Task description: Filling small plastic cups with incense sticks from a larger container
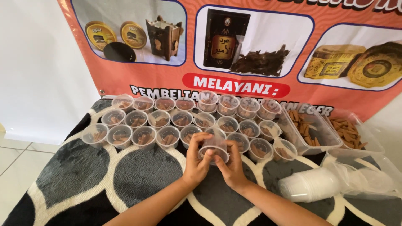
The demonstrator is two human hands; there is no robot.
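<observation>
Plenty of open rug [125, 180] on the near left, easy to move a hand there. Straight ahead it's blocked: rows of filled cups [167, 121] packed rim to rim, I think touching. The right is crowded too, with two clear tubs [312, 134] and a bagged stack of cups [310, 184].
</observation>
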